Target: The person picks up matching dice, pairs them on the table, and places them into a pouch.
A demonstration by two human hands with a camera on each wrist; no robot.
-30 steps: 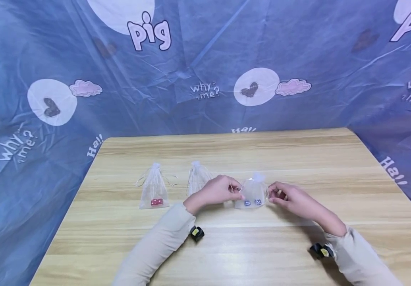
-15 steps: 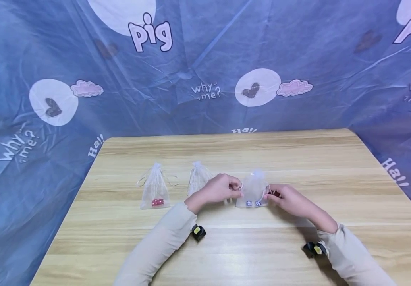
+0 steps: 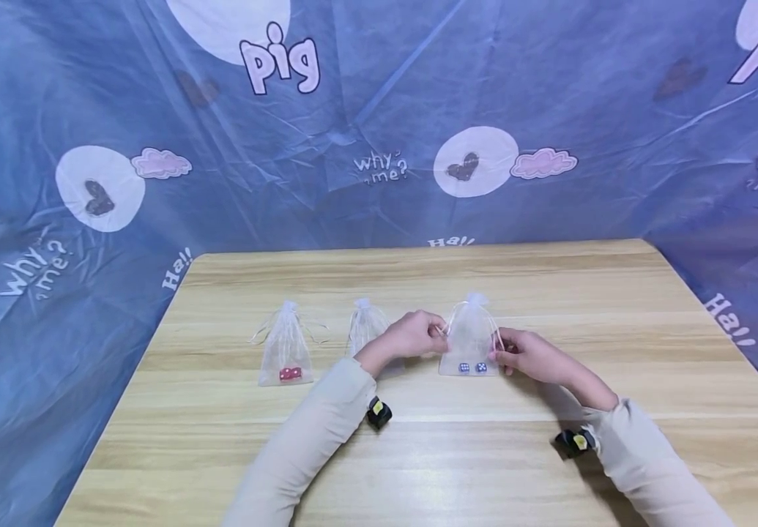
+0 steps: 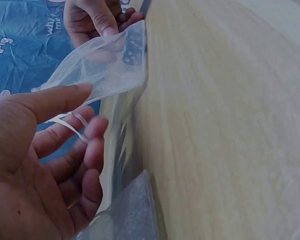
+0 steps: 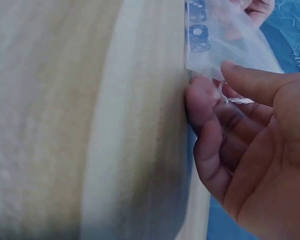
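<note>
A white mesh drawstring bag with two blue dice near its bottom lies between my hands. My left hand is at its left edge. In the left wrist view the thumb overlaps the mesh, and a white drawstring crosses the curled fingers. At the opposite edge, my right hand holds the side near the bottom corner. A drawstring loop shows between that thumb and forefinger. The bag's gathered top points away from me.
To the left lies another mesh bag with two red dice. A third mesh bag lies between, partly hidden by my left arm. All are on a wooden table, with a printed blue cloth behind it.
The bag with the blue dice has moved slightly away from me and now looks longer and flatter. Both hands have shifted the same way, and the right has come in closer to its edge.
</note>
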